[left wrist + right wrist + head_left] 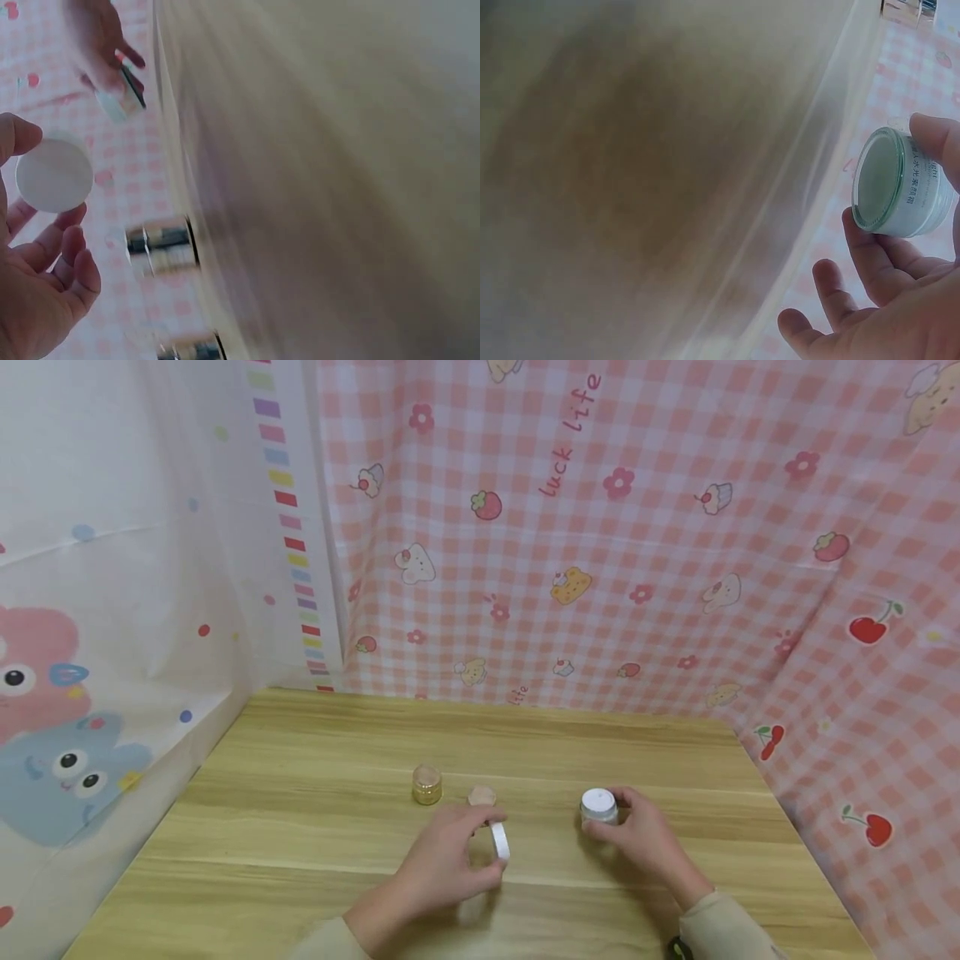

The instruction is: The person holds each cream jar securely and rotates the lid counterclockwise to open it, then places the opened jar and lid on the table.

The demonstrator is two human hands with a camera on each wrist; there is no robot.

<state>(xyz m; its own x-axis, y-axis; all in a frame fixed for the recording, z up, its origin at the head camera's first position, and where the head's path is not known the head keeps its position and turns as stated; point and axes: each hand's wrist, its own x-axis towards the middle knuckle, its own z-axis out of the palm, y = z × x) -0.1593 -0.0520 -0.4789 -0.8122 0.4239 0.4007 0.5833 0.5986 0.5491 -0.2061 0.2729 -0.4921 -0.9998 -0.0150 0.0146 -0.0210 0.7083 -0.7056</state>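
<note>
Pink-checked cloth [675,543] hangs behind the wood-grain tabletop [337,735]. Over it, my right grip [651,839] is curled round a small jar [598,811], and my left grip [446,860] is narrowed to a pinch. White-topped and printed on its side, the jar is lifted, its greenish base showing. Well to its left stands a gold pot [427,787]; a second pot [482,796] is partly hidden behind my left fingers. Smallest, a white round lid [500,843] sits upright between my left thumb and a finger.
</note>
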